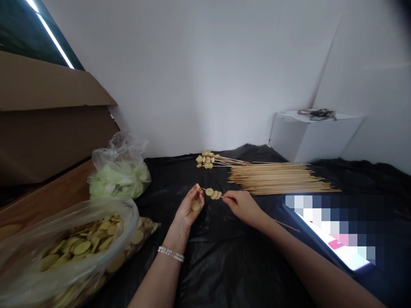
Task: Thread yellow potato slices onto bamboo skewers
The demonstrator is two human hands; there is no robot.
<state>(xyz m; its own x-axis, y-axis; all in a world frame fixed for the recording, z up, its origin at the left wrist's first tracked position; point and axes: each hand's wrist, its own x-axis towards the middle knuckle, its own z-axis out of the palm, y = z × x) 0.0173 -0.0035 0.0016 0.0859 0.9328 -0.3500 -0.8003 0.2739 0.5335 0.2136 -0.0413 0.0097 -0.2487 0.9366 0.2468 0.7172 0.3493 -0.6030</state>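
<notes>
My left hand (192, 204) holds a pale round slice (198, 187) in its fingertips at the pointed end of a skewer, and another slice (195, 205) rests against its palm. Three round slices (213, 194) sit on the skewer between my hands. The fingers of my right hand (239, 204) pinch the skewer just right of those slices. Behind my hands lie skewers with clustered slices (206, 160) at their left ends. A pile of bare skewers (279, 179) lies to the right of them.
An open plastic bag of slices (81, 244) stands at the lower left, with a bag of pale green pieces (119, 179) behind it. A lit phone (349, 255) lies at the right. A white box (316, 137) and a cardboard box (54, 137) stand farther back.
</notes>
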